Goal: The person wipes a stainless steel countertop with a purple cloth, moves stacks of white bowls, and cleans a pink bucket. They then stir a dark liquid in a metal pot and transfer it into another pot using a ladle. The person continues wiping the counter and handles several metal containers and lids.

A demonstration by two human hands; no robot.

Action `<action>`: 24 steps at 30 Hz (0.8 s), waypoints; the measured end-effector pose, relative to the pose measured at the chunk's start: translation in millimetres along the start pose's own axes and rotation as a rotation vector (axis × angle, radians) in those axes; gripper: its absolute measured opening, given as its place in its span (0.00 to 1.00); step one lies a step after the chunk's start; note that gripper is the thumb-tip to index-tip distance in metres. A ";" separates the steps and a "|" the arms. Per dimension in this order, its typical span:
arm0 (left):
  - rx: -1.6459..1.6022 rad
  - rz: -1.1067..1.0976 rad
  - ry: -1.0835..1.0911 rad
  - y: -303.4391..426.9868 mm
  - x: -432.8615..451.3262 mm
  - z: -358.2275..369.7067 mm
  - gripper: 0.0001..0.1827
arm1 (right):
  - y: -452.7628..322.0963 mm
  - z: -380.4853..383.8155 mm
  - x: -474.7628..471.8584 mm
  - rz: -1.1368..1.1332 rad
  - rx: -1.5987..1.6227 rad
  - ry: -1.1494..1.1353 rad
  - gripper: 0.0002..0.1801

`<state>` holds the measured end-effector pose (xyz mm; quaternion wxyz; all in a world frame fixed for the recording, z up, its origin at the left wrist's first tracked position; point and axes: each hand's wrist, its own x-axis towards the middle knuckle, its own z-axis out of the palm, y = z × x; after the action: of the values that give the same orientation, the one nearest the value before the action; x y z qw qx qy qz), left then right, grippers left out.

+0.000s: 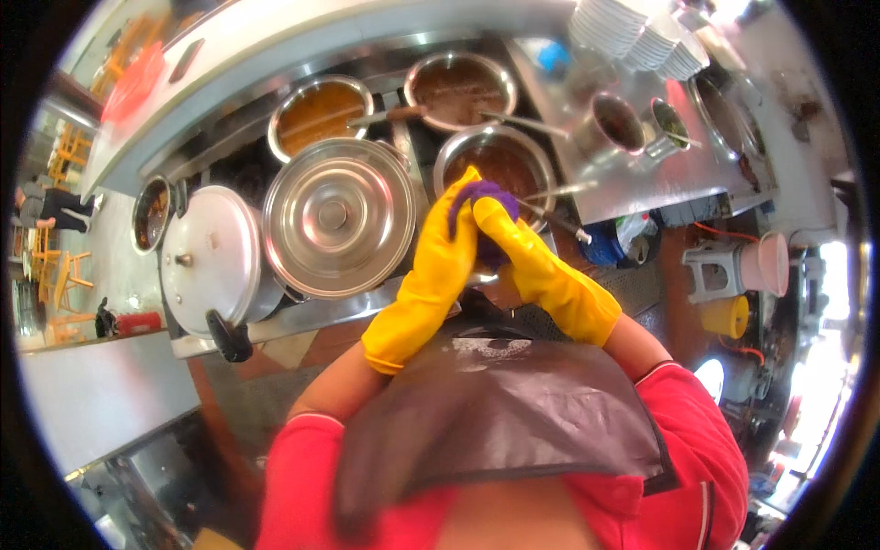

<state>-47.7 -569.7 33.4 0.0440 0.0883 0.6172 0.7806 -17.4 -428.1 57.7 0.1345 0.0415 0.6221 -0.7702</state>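
Note:
A purple cloth [489, 196] is bunched between my two hands, in front of the near-right metal pot [505, 155] of dark brown liquid. Yellow rubber gloves cover both hands up to the forearms. My left hand [454, 213] grips the cloth from the left, its fingertips pointing up over the pot's near side. On the other side, my right hand [505, 223] closes on it with bent fingers. Part of the cloth hangs below the hands. The handle of a utensil [560, 223] sticks out of that pot, just right of my right glove.
Left of my hands stand a large lidded steel pot [337, 220] and a pressure cooker [210, 258]. Behind are an orange-brown stew pot [320, 117] and another brown one [460, 89]. Steel containers [615, 124] and stacked white bowls [608, 31] occupy the right counter. A person [55, 206] is far left.

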 end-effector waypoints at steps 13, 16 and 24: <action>0.454 -0.014 -0.078 -5.6 77.8 1.5 0.31 | -93.2 -149.6 260.5 0.053 -0.196 -0.090 0.17; 0.488 -0.133 0.054 6.2 43.0 -26.6 0.26 | -111.0 -188.6 363.9 -0.053 -0.948 0.023 0.12; 0.297 -0.457 0.737 2.2 -62.3 -59.7 0.21 | -53.8 -162.2 515.4 -0.318 -1.755 -0.212 0.21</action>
<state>2.0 -638.4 17.0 -0.0207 -0.3284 0.7005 0.6333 -543.1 -340.8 -46.6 0.0662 -0.2344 0.9695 -0.0268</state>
